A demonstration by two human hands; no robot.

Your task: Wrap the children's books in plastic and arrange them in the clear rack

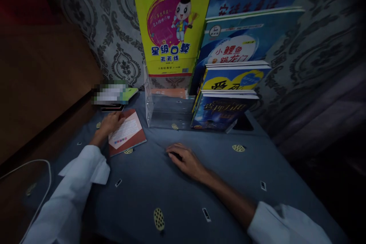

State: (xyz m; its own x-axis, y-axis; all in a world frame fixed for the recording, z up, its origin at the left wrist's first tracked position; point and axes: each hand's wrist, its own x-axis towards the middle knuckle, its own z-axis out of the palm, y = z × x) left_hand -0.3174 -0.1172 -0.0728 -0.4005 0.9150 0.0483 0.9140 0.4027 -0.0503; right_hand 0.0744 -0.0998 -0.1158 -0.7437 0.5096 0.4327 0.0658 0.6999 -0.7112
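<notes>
My left hand (113, 122) is at the upper left part of a thin reddish-brown book (127, 133), its bent fingers closed over the cover. The book lies nearly flat on the grey-blue tablecloth (177, 202). My right hand (185, 161) rests on the cloth in front of a clear stepped book rack (168, 120). Its fingers are curved, with a dark gap between thumb and forefinger and nothing visible in it. On the rack's left side stands a yellow workbook (168, 26); on its right stand several books, among them a blue-green one (234, 45) and a dark blue one (223, 110).
Behind the reddish-brown book, a small stack of books (130, 93) lies partly blurred out. A brown wooden panel (42, 84) borders the left side, and patterned wallpaper (126, 61) covers the back. A white cable (47, 187) hangs at lower left.
</notes>
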